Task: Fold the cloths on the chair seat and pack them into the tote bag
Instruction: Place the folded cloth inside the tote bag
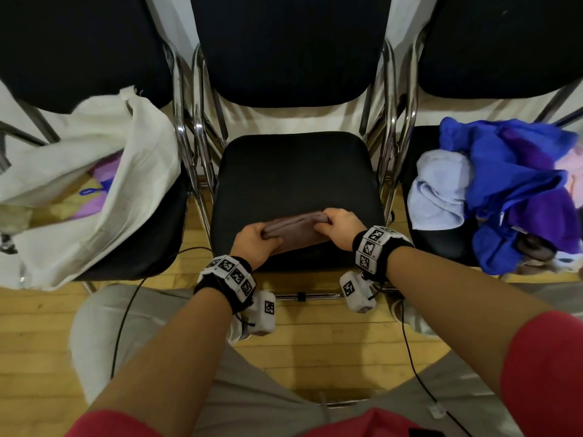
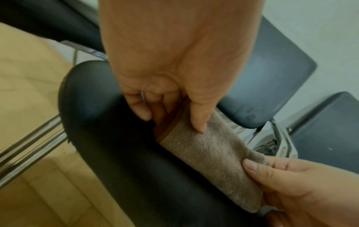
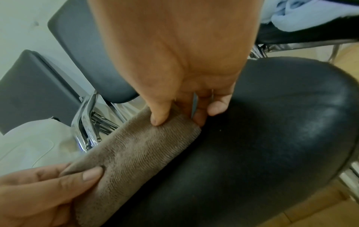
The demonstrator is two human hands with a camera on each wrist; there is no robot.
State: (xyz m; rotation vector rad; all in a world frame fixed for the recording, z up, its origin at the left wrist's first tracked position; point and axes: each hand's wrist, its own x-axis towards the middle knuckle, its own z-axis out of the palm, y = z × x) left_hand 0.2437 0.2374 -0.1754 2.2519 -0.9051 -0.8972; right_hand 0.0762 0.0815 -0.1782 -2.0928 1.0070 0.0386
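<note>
A folded grey-brown cloth [image 1: 295, 233] lies at the front of the middle chair's black seat [image 1: 296, 175]. My left hand [image 1: 257, 239] pinches its left end, thumb on top of the cloth [image 2: 211, 155], fingers under it. My right hand [image 1: 336, 227] pinches the right end the same way, thumb pressed on the cloth [image 3: 136, 152]. The cream tote bag [image 1: 94, 171] lies open on the left chair, with purple and yellow cloth inside. A heap of blue, purple and pale blue cloths [image 1: 504, 187] sits on the right chair.
Three black chairs with chrome frames [image 1: 186, 134] stand side by side against a white wall. Wooden floor [image 1: 47, 335] lies below. Black cables run from my wristbands across my lap.
</note>
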